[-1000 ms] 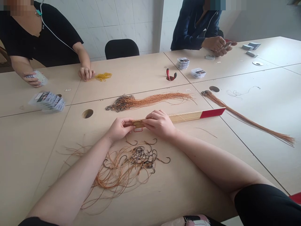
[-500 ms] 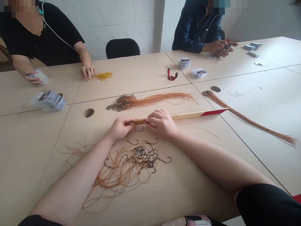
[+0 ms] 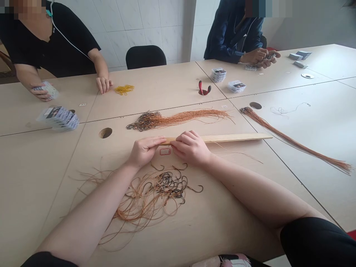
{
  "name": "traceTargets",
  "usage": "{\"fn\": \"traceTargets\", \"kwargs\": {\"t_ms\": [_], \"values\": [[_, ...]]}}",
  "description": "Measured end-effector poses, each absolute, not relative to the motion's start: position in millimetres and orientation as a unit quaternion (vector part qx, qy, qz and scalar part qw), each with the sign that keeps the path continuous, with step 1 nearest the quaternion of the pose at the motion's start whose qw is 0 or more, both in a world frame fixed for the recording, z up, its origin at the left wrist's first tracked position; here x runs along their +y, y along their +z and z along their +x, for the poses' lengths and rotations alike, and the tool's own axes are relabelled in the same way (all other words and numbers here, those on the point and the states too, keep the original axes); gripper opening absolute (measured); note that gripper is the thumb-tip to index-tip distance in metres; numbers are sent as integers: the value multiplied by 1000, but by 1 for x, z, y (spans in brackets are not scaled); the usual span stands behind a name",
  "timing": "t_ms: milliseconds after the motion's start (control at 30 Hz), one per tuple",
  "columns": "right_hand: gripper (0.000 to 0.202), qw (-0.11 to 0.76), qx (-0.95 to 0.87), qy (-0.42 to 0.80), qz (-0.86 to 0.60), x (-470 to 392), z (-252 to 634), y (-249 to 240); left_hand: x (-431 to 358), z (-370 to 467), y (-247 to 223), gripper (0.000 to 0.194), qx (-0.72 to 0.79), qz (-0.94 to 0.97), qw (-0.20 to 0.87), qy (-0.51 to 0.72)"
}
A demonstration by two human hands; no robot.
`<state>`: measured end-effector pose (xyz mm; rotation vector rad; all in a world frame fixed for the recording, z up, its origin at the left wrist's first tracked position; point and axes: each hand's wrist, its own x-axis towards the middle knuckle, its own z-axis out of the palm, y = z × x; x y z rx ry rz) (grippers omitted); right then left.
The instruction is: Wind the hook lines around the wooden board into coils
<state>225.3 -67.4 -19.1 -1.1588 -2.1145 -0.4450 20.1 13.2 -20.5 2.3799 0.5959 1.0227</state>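
Note:
A long wooden strip (image 3: pixel 236 138) lies crosswise in front of me, its free end pointing right. My left hand (image 3: pixel 144 149) is closed on the strip's left end, fingers laid along its top. Just to the right, my right hand (image 3: pixel 191 147) wraps round the same strip, with a thin orange line trailing out from it. Below my hands is a loose tangle of orange lines (image 3: pixel 133 207) with dark hooks (image 3: pixel 171 183). Beyond the strip lies a straightened bundle of hooked orange lines (image 3: pixel 180 118). What is under my fingers is hidden.
Another long bundle (image 3: pixel 294 139) lies at the right. Red-handled pliers (image 3: pixel 204 89) stand in a table hole. Stacked clear boxes (image 3: pixel 62 118) are at the left, more boxes (image 3: pixel 218 75) farther back. Two people sit across the table, one near yellow pieces (image 3: pixel 124 89).
The strip has turned in my hands, so the red face at its right end no longer shows. My left fingers have stretched along its top. The person's hand at the left has drawn slightly off the yellow pieces.

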Motion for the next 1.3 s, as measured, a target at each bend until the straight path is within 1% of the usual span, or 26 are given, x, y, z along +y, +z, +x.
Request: {"fn": "traceTargets", "kwargs": {"t_ms": [100, 567, 1133, 1300], "values": [[15, 339, -811, -175, -444, -68, 225, -18, 14, 19, -20, 34, 197, 877, 220, 379], [15, 341, -813, -175, -438, -67, 227, -18, 15, 18, -21, 38, 177, 887, 197, 378], [18, 320, -823, -161, -441, -65, 227, -18, 14, 20, -20, 32, 200, 890, 211, 351], [18, 317, -827, -154, -438, -65, 227, -16, 14, 20, -22, 34, 197, 895, 218, 335]]}}
